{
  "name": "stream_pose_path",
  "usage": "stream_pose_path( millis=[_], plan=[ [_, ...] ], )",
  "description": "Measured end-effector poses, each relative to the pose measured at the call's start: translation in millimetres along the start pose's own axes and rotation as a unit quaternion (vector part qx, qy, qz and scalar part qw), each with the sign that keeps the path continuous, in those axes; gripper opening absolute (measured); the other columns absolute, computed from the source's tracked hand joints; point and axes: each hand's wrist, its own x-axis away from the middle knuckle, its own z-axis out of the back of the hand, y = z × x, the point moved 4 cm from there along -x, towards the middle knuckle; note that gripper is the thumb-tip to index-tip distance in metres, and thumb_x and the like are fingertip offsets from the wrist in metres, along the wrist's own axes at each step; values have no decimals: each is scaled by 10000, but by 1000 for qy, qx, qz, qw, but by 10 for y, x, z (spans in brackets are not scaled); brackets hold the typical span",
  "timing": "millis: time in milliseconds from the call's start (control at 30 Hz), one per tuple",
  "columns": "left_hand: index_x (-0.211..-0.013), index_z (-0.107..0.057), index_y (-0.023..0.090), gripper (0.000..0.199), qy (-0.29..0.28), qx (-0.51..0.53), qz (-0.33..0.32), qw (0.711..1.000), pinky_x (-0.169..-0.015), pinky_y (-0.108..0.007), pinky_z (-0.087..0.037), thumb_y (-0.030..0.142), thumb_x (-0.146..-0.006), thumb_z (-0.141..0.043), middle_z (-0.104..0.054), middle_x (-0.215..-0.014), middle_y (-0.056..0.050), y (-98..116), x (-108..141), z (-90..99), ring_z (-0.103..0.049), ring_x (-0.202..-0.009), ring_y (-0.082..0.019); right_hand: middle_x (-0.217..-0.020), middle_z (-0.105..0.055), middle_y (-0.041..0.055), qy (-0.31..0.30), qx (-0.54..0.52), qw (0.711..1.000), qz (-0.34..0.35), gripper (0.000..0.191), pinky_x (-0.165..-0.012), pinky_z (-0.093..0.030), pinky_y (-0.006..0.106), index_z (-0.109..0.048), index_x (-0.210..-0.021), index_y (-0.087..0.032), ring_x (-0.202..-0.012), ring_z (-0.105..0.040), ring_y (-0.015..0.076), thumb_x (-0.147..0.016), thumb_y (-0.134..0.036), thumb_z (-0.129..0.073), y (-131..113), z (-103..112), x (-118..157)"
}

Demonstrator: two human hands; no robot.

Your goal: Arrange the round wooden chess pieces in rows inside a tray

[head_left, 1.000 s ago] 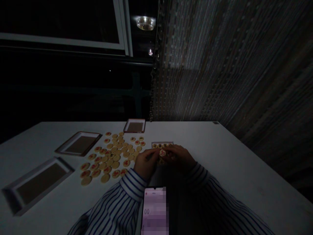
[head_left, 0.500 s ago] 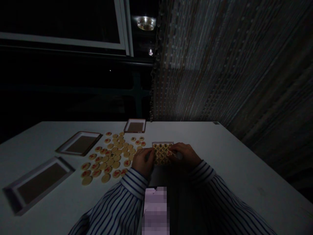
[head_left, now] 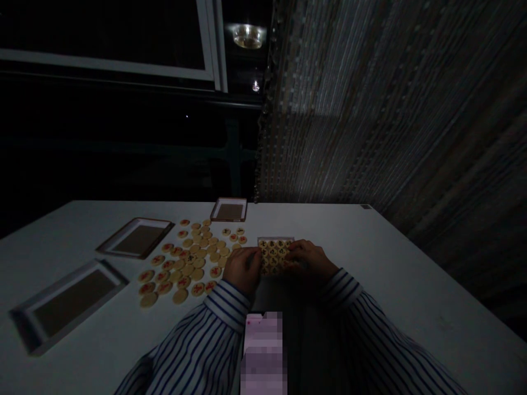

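A small open box (head_left: 275,238) stands in front of me, holding rows of round xiangqi pieces (head_left: 272,253) with dark characters. My left hand (head_left: 242,270) is closed at the box's left edge, its fingertips against that side. Over the right edge curls my right hand (head_left: 312,260), fingers bent down on the pieces there; whatever lies under the fingertips is hidden. To the left of my left hand, many loose xiangqi pieces (head_left: 198,274) are spread on the table, some with red characters, some plain side up.
On the white table (head_left: 370,285), an open box tray (head_left: 228,210) sits at the back. Another tray (head_left: 135,238) and a deeper one (head_left: 69,302) lie at the left. A bead-string curtain (head_left: 349,109) hangs behind the table. A blurred pinkish object (head_left: 263,351) is near my front.
A red-marked piece that showed beside my right fingertips is no longer visible. My right fingers have settled lower over the box's right side. My left hand stays put; the view shifts slightly.
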Motion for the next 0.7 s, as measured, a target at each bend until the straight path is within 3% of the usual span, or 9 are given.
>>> stream_pose_path(
  millis=[700],
  plan=[
    [-797, -638, 168, 217, -3, -3, -10, 1000, -718, -310, -462, 267, -768, -446, -664, -778, -49, -10, 8, -16, -588, -766, -169, -1051, -532, 57, -46, 7, 999, -18, 228, -755, -394, 374, -639, -845, -272, -943, -489, 221, -647, -384, -615, 5, -38, 18]
  ],
)
